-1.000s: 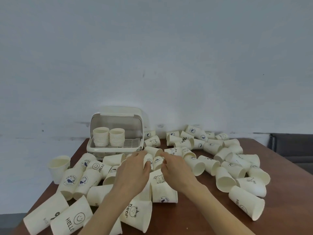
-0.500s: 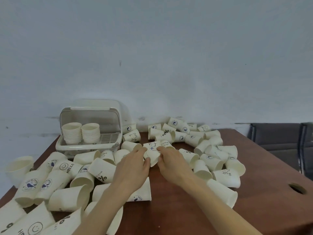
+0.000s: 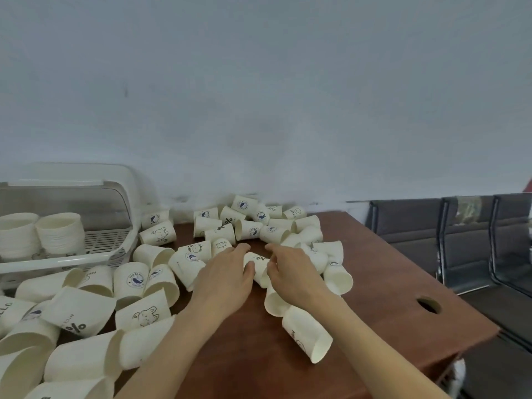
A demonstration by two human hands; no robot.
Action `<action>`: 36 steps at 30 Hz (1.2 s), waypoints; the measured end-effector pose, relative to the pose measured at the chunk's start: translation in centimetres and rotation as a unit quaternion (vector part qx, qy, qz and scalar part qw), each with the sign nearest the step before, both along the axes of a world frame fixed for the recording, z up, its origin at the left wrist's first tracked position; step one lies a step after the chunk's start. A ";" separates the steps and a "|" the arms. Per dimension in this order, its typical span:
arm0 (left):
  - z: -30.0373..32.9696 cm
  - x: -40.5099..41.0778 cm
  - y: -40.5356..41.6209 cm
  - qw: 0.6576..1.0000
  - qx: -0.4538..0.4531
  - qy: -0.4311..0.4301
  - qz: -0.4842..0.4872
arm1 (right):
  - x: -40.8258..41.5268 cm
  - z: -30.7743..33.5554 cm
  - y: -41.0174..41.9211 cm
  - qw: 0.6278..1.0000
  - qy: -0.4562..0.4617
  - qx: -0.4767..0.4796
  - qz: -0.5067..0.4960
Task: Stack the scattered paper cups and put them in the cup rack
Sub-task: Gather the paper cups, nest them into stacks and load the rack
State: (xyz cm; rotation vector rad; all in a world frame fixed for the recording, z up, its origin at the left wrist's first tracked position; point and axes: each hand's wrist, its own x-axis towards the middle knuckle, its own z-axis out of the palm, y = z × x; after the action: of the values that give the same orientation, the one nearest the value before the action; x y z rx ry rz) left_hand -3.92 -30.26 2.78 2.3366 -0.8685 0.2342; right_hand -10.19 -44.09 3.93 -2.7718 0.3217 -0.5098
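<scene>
Where the frame cuts off at the left, the cup rack (image 3: 86, 259) loses its near corner, and of the two stacks of cups (image 3: 40, 236) standing inside it the left one is cropped. Scattered paper cups (image 3: 138, 286) lie on their sides over the brown table (image 3: 383, 286), those at the lower left only partly in view. At the centre, the left hand (image 3: 224, 279) curls its fingers and thumb round a printed cup (image 3: 257, 264) lying between both hands; its body is mostly hidden. Just beside it, the right hand (image 3: 293, 276) grips the same cup from the other side.
</scene>
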 end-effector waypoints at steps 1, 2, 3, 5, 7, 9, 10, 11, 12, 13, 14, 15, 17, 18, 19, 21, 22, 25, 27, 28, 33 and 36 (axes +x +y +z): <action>-0.1 -0.1 -0.7 1.000 0.001 -0.002 -0.004 | -0.2 0.0 -0.7 1.000 0.004 0.002 -0.006; -0.2 -0.2 -1.4 1.000 0.004 0.000 -0.007 | -0.4 0.0 -1.4 1.000 0.009 0.005 -0.013; -0.3 -0.3 -2.1 1.000 0.005 0.003 -0.011 | -0.6 -0.1 -2.0 1.000 0.014 0.006 -0.020; -0.5 -0.6 -3.2 1.000 0.002 0.013 -0.020 | -1.0 -0.2 -3.4 0.999 0.021 0.005 -0.034; -0.7 -1.2 -4.1 0.999 0.003 0.020 -0.026 | -1.7 -0.4 -4.7 0.999 0.026 0.003 -0.046; -1.2 -1.8 -5.0 0.999 0.013 0.019 -0.028 | -2.5 -0.6 -5.8 0.997 0.044 0.008 -0.057; -1.4 -2.2 -5.4 0.999 0.018 0.018 -0.030 | -3.0 -0.8 -6.3 0.996 0.055 0.012 -0.063; -1.7 -2.6 -5.7 0.999 0.021 0.019 -0.035 | -3.5 -1.0 -6.8 0.996 0.063 0.015 -0.067; -2.0 -3.0 -6.1 0.999 0.021 0.023 -0.042 | -3.9 -1.2 -7.2 0.995 0.069 0.015 -0.070; -2.2 -3.4 -6.4 0.998 0.019 0.029 -0.048 | -4.4 -1.4 -7.5 0.995 0.073 0.013 -0.074; -2.3 -3.9 -6.7 0.998 0.018 0.036 -0.053 | -4.8 -1.7 -7.8 0.994 0.077 0.012 -0.080; -2.5 -4.3 -6.8 0.997 0.016 0.042 -0.057 | -5.2 -1.9 -8.0 0.993 0.080 0.013 -0.086; -2.9 -4.9 -7.2 0.997 0.014 0.046 -0.058 | -6.1 -2.5 -8.2 0.991 0.080 0.021 -0.103; -3.2 -5.1 -7.3 0.997 0.016 0.048 -0.054 | -6.6 -2.7 -8.2 0.990 0.081 0.025 -0.114; -3.4 -5.2 -7.3 0.997 0.022 0.049 -0.048 | -7.0 -2.9 -8.1 0.988 0.083 0.028 -0.126; -3.7 -5.5 -7.5 0.997 0.039 0.052 -0.038 | -8.1 -3.2 -7.7 0.984 0.092 0.031 -0.152; -3.8 -5.7 -7.6 0.997 0.045 0.052 -0.035 | -8.6 -3.3 -7.4 0.982 0.096 0.029 -0.161; -4.2 -6.3 -7.7 0.997 0.058 0.054 -0.026 | -10.2 -3.7 -6.4 0.979 0.100 0.021 -0.179; -4.5 -6.7 -7.8 0.996 0.066 0.058 -0.022 | -10.8 -4.1 -5.7 0.977 0.106 0.027 -0.185; -4.6 -6.9 -7.8 0.996 0.068 0.060 -0.021 | -11.0 -4.4 -5.4 0.976 0.111 0.030 -0.186; -4.8 -7.9 -7.7 0.996 0.076 0.054 -0.011 | -11.3 -5.1 -4.2 0.973 0.117 0.038 -0.195; -4.7 -8.3 -7.3 0.996 0.074 0.052 -0.006 | -11.1 -5.1 -3.8 0.970 0.107 0.075 -0.203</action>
State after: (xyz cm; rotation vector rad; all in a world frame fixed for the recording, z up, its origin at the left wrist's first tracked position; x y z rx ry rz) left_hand -12.25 -37.58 -1.87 2.4557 -0.8739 0.0442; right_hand -21.27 -47.90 -1.20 -2.6179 0.9493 -0.2586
